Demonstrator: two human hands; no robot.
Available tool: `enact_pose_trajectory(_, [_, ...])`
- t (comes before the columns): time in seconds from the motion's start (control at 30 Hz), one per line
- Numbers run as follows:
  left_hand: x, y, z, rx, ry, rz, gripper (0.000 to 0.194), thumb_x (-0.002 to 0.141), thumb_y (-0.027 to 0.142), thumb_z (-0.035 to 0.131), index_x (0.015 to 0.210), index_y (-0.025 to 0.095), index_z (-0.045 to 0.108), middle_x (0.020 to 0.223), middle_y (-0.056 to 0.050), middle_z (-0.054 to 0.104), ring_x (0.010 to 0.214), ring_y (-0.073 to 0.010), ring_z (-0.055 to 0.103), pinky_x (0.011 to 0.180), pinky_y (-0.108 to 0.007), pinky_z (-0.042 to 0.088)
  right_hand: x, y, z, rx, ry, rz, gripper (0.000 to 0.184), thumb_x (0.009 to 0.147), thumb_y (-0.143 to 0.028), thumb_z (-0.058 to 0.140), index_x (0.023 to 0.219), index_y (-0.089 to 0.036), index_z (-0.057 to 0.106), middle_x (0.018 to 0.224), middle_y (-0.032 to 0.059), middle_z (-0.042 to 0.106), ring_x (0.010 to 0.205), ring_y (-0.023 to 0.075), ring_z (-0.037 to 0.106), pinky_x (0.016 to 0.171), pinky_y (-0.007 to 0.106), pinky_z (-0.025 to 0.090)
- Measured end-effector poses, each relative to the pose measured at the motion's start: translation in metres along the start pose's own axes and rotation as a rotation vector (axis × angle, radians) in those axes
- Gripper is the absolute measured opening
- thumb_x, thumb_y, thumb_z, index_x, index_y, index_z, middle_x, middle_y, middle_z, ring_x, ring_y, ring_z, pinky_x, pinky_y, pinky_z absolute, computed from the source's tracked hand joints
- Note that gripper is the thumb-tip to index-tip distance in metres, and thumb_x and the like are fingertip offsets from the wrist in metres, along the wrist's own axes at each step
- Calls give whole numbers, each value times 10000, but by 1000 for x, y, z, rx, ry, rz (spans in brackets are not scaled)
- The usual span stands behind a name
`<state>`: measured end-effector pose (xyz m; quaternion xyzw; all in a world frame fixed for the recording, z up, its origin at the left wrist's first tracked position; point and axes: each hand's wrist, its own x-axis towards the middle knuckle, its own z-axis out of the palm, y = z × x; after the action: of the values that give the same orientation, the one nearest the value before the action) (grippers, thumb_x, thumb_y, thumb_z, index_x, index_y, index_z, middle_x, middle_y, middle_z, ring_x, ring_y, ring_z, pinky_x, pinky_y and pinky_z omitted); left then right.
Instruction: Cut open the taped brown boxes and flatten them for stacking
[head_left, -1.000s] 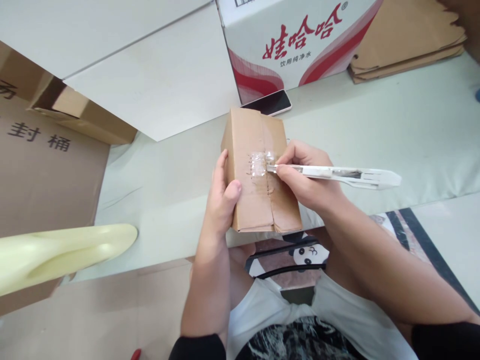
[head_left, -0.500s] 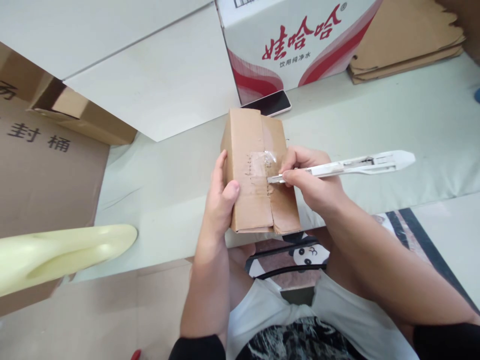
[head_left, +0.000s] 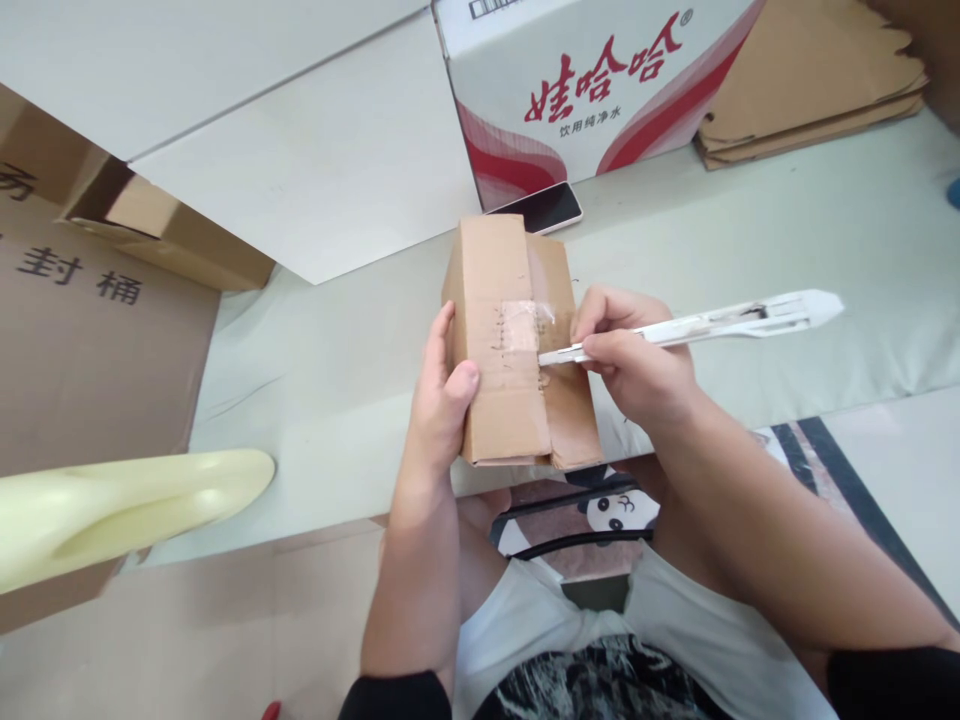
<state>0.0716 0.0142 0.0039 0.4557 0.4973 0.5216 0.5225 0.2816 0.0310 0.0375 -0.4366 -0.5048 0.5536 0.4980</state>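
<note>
Centrally, a small cardboard box stood at the near edge of the pale green table covering, its seamed face turned up. The left hand was partly open around the box's left edge, thumb against the upper face and fingers along the side, holding it. The right hand had its thumb and fingers closed in a pinch about a slim white cutter, whose narrow tip met the seam just below a patch of clear tape; whether the tip had entered the seam could not be told. Beyond the box's far end lay a phone, partly hidden, before a white carton with red lettering. Flattened cardboard lay at upper right; a pale yellow object projected from the left.
</note>
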Motion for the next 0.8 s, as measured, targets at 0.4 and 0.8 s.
enact_pose_trajectory(0.4, [6, 6, -12, -25, 23, -16, 836, 660, 752, 854, 1325, 284, 657, 1514, -104, 626, 1491, -419, 519, 1153, -481, 526, 12, 12, -10, -32, 401, 146, 509, 851, -758, 607, 905, -280, 440, 621, -22, 635, 485, 153, 546, 507, 301, 307])
enact_pose_trajectory(0.8, [9, 21, -47, -36, 262, -42, 339, 717, 346, 749, 1047, 276, 776, 1151, -33, 791, 1109, -296, 723, 932, -402, 587, 13, 31, -12, -279, 12, 309, 282, 895, -455, 671, 971, -250, 494, 921, 42, 806, 810, 214, 777, 756, 366, 534])
